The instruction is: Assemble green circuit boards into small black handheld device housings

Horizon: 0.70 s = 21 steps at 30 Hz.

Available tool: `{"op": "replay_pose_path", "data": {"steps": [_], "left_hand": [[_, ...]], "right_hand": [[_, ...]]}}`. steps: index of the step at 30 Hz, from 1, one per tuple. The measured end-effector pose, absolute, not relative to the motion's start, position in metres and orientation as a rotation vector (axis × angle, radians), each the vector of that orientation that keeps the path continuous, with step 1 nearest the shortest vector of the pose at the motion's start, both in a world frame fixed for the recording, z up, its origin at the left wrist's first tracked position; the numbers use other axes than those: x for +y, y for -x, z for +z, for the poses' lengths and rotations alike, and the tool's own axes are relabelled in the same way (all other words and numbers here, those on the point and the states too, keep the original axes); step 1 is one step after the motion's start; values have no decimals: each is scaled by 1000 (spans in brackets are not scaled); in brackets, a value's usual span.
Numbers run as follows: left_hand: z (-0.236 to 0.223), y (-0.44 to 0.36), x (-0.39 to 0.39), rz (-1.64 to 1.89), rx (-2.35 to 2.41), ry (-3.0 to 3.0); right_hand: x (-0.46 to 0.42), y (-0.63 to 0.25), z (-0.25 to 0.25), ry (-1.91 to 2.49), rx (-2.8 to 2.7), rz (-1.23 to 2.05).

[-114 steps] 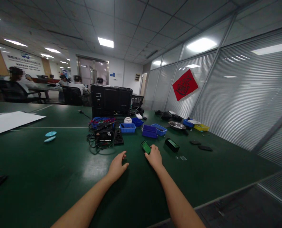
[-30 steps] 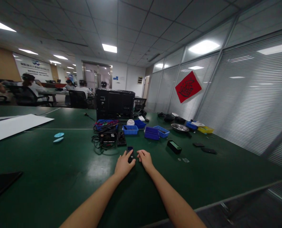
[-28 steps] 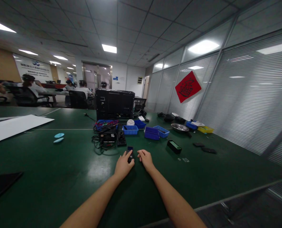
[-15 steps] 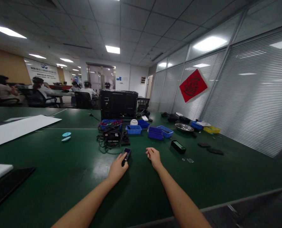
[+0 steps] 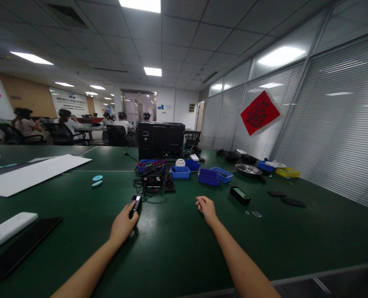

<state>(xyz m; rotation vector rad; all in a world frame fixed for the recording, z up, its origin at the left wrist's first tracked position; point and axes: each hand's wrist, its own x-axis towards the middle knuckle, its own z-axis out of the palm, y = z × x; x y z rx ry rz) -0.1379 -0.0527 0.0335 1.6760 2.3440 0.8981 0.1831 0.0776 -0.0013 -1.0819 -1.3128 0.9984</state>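
Note:
My left hand is closed around a slim black handheld device with a small lit screen at its far end. Beyond it, to the right, lie a black box-shaped unit and its tangled cables. Over the green table my right hand rests with its fingers curled together, and no object shows in it. To the right of that hand is a black open box with a green inside. A small ring and a clear flat piece lie in front of the box.
Blue bins, a baseball and a metal bowl stand farther back, before a black computer case. A yellow tray is at right. White board, light-blue pieces and a black strip lie left. People sit behind.
My left hand has moved left across the table with the black handheld device, whose screen now looks bright. My right hand stays about where it was. The view has turned slightly left.

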Motion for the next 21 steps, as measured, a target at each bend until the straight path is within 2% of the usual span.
{"op": "replay_pose_path", "data": {"steps": [6, 13, 21], "left_hand": [[45, 167, -57, 855, 2459, -1544], [38, 175, -47, 896, 2527, -1470], [37, 189, -37, 891, 2575, -1343]], "right_hand": [[82, -182, -3, 1158, -1334, 961], [99, -179, -3, 1474, -1640, 716], [109, -173, 1, 1584, -1601, 577]]}}
